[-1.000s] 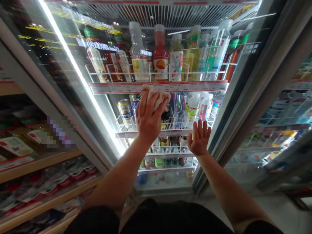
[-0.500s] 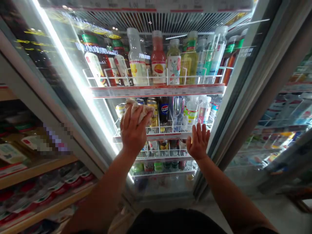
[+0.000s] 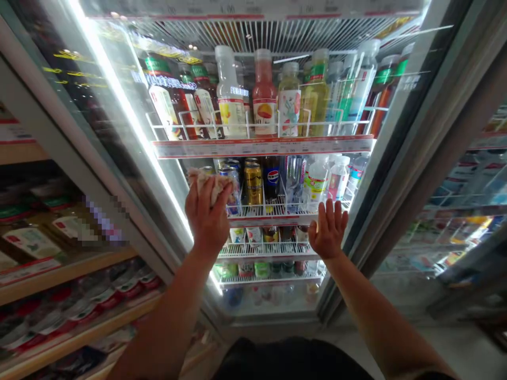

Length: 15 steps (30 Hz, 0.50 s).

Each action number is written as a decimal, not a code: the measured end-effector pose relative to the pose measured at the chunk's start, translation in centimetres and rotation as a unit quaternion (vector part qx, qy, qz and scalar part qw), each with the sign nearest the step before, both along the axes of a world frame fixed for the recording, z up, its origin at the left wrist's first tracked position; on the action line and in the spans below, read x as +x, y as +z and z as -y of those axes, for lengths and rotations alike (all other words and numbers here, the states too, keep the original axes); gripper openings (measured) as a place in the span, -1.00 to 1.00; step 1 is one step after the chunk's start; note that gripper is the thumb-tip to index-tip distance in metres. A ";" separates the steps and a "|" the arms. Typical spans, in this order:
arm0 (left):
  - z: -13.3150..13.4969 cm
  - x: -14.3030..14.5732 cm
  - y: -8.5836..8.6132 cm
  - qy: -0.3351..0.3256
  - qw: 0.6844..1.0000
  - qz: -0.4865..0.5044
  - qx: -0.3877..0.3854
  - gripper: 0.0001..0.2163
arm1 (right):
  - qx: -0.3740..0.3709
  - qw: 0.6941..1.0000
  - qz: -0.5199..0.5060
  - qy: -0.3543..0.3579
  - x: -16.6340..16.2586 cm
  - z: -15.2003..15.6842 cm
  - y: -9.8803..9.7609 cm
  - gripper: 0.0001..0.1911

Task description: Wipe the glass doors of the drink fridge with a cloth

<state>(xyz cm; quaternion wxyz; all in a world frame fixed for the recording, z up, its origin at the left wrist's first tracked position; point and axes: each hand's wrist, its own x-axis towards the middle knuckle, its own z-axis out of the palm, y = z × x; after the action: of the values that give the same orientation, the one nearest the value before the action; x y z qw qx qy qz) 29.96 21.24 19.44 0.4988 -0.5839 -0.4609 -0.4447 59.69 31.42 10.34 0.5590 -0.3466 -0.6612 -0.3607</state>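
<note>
My left hand (image 3: 206, 216) is closed on a crumpled, pale cloth (image 3: 212, 184), which lies up against the glass door (image 3: 273, 309) of a lit drinks fridge. My right hand (image 3: 328, 229) is held flat with its fingers stretched upward, at the lower right of the glass; it holds nothing. Behind the glass, a gold can (image 3: 253, 184) and a dark Pepsi bottle (image 3: 272, 179) stand to the right of the cloth. A clear bottle with a yellow-green label (image 3: 316, 182) is just above my right hand.
A bright light strip (image 3: 119, 97) runs down the fridge's left side. Juice bottles (image 3: 264, 95) line the upper shelf. To the left, wooden shelves (image 3: 71, 274) hold packaged goods; a metal door frame (image 3: 420, 148) borders the right, with another drinks fridge beyond.
My left hand has moved left with the cloth, so the cans behind it show more. My right hand stays in about the same place on the glass; the whole view has shifted slightly.
</note>
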 end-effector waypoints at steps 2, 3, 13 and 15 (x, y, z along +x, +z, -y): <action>0.3 0.8 -2.6 -0.006 1.000 0.001 -0.012 -0.60 | 0.000 1.000 0.003 0.000 0.0 0.0 0.0 -0.19; 0.5 1.3 -4.3 -0.015 1.000 -0.011 -0.022 -0.58 | 0.000 1.000 0.003 -0.001 0.0 0.0 0.0 -0.19; 1.3 -3.0 -0.3 0.008 1.000 0.017 -0.003 -0.50 | 0.000 1.000 -0.001 0.003 0.1 -0.1 -0.1 -0.19; 1.6 -3.3 -1.3 0.017 0.999 0.038 -0.006 -0.50 | 0.002 1.000 0.003 0.004 0.1 0.0 0.0 -0.20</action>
<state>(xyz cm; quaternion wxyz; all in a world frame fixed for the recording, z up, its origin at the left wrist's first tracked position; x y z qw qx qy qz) 26.64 19.64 18.17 0.4849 -0.5620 -0.4917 -0.4553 59.76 31.44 10.34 0.5596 -0.3417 -0.6634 -0.3605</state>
